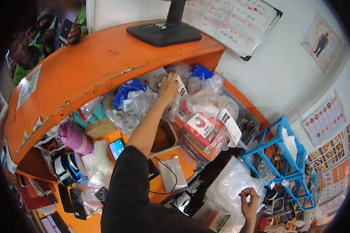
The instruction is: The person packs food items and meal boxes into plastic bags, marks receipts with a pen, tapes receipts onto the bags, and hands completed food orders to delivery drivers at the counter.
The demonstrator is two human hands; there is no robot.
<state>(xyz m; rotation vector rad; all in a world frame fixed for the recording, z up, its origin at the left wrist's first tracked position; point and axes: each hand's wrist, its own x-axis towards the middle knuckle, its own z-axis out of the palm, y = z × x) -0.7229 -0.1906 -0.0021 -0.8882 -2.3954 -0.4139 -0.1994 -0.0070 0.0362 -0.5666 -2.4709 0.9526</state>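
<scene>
My left hand [168, 87] reaches across the counter to a pile of filled clear plastic bags. Its fingers are stretched over a bag beside a white receipt [181, 90], and I see no firm grip. Low on the right, my right hand [249, 202] is curled, thumb and finger close together, with nothing visible in it. It is in front of a stack of clear plastic bags [227, 186]; whether it touches them I cannot tell. Between the hands sits a bagged red box [201, 130] with a long receipt [230, 126] on it. A blue package [129, 93] lies left of my left hand.
An orange raised counter [105, 58] curves above the bags, carrying a monitor stand [165, 33]. People stand beyond it, one holding a phone [67, 30]. Blue tiered trays [278, 155] stand right. A purple bottle [76, 138], lit phone [116, 149] and tape rolls [66, 169] are left.
</scene>
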